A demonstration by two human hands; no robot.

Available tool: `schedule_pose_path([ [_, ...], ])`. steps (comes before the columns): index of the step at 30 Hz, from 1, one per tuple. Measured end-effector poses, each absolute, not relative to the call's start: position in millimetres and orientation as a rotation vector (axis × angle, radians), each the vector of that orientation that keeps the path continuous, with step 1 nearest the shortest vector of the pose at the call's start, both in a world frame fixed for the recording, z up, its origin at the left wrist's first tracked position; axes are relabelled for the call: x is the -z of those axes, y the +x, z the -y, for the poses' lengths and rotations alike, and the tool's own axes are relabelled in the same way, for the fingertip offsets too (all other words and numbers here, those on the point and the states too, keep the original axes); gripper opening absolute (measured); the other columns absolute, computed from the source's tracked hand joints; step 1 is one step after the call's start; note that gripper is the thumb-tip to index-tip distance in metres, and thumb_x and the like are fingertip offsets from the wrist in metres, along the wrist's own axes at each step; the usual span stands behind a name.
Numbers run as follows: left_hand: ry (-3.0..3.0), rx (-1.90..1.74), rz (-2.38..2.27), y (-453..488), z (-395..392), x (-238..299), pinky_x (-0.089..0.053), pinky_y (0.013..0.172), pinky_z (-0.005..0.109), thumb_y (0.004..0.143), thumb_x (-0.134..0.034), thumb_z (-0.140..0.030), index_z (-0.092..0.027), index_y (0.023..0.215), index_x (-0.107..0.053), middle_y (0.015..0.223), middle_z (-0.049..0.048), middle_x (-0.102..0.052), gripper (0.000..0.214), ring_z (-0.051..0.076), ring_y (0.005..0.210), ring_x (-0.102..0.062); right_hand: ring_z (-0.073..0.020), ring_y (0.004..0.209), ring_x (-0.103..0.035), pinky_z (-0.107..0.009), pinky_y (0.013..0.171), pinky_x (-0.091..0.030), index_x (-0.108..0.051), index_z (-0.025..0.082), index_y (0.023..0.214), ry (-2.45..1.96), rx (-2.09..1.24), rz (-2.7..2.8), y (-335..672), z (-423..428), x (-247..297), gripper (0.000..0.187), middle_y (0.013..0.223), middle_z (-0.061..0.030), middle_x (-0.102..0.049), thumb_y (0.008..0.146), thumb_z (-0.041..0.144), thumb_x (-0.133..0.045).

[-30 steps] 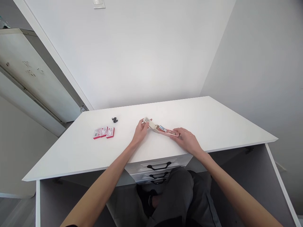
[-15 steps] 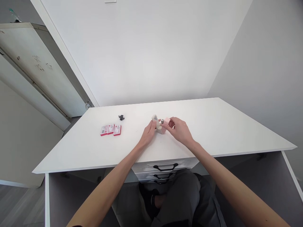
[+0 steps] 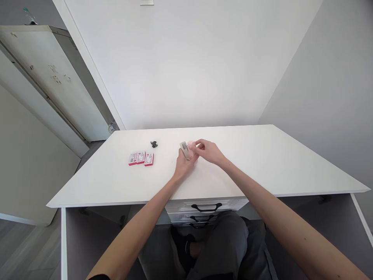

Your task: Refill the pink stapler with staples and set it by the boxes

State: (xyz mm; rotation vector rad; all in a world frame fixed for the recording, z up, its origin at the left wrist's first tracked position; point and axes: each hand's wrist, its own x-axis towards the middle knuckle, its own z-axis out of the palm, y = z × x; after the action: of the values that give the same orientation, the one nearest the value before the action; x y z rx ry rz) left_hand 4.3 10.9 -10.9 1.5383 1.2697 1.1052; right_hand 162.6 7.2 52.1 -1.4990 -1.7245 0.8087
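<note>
Over the middle of the white desk [image 3: 256, 163], my left hand [image 3: 183, 166] is closed around a small pale box [image 3: 184, 149] with dark print on its raised side. My right hand [image 3: 210, 151] meets it from the right, its thumb and fingers pinching a small pink block [image 3: 191, 144]. The block is against the pale box, but I cannot tell how far it sits inside. My fingers hide the lower part of both things.
Left of my hands lie several small red-and-white boxes [image 3: 141, 157], with a small black object [image 3: 154, 144] behind them. Drawers with black handles [image 3: 206, 207] are under the desk's front edge. A wall [image 3: 186, 70] rises behind the desk.
My right hand has moved left, bringing the pink block against the pale box. The block's metal end, seen before, is now hidden. My left hand has turned the box, showing its printed side.
</note>
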Motion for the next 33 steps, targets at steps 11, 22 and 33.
schedule_pose_path([
  [11,1.449,-1.354,-1.658,-54.3,-38.0,6.0,-0.056,0.092,0.042,0.083,-0.076,-0.054,-0.018,0.144,-0.037,0.13,0.0176,-0.065,0.081,0.029,0.111,-0.068,-0.0205,0.093,-0.07,-0.036,0.081,-0.056,-0.06,0.022,0.125,-1.61,-0.692,1.656,245.6,10.1,18.7,0.032,0.113,-0.0088,-0.073,0.096,0.035,-0.056],
  [22,1.513,-1.273,-1.948,-60.5,-51.0,14.8,-0.038,0.118,0.053,0.099,-0.05,-0.051,-0.009,0.159,-0.032,0.154,0.0272,-0.038,0.075,0.04,0.144,-0.045,-0.0251,0.089,-0.065,-0.04,0.08,-0.05,-0.061,0.018,0.119,-1.695,-0.107,1.809,276.2,19.8,52.4,0.029,0.11,-0.012,-0.067,0.097,0.024,-0.043],
  [33,1.611,-1.24,-2.094,-57.8,-50.6,11.4,-0.033,0.121,0.054,0.096,-0.056,-0.048,-0.011,0.146,-0.046,0.149,0.0206,-0.059,0.063,0.04,0.144,-0.047,-0.0239,0.082,-0.066,-0.035,0.069,-0.046,-0.06,0.018,0.116,-1.73,0.023,1.896,272.0,23.5,52.8,0.026,0.114,-0.0121,-0.066,0.097,0.019,-0.041],
])
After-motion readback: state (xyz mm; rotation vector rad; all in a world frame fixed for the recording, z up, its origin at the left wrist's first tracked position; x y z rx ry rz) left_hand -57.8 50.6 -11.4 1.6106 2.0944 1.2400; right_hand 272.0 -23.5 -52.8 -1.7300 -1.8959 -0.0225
